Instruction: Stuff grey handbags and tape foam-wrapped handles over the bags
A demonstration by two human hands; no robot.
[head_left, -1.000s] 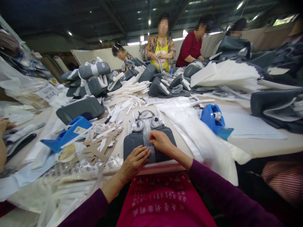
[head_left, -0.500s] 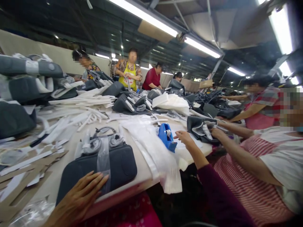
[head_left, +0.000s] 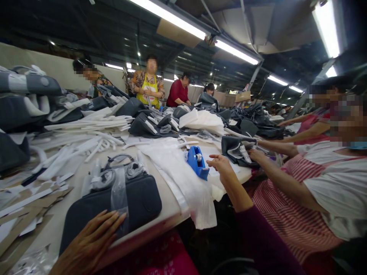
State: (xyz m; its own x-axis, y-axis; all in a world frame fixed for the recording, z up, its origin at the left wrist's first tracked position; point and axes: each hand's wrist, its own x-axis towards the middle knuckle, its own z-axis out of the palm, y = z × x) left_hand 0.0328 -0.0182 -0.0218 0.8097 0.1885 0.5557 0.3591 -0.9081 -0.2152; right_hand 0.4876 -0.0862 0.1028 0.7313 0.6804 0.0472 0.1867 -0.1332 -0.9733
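A dark grey handbag [head_left: 140, 200] lies at the table's near edge with a band of clear film [head_left: 119, 191] around its middle. Bundled straps in pale wrapping [head_left: 103, 181] rest along its far side. My left hand [head_left: 96, 231] is spread flat on the bag, its fingertips at the film band. To the right stands a blue tape dispenser [head_left: 197, 162] holding a roll of tape. My right hand [head_left: 222, 166] hovers just right of the dispenser, fingers pointing toward it and apart; no tape shows between them.
White foam sheets [head_left: 183, 183] hang over the table edge. Cardboard strips [head_left: 31, 214] and white foam strips [head_left: 94, 122] cover the left side. Stacked bags [head_left: 28, 84] rise at far left. A co-worker in a striped apron [head_left: 283, 202] handles a bag [head_left: 237, 151] close on my right.
The view has turned slightly right, so everything sits further left. My left hand remains on the bag; my right hand is still beside the tape dispenser.
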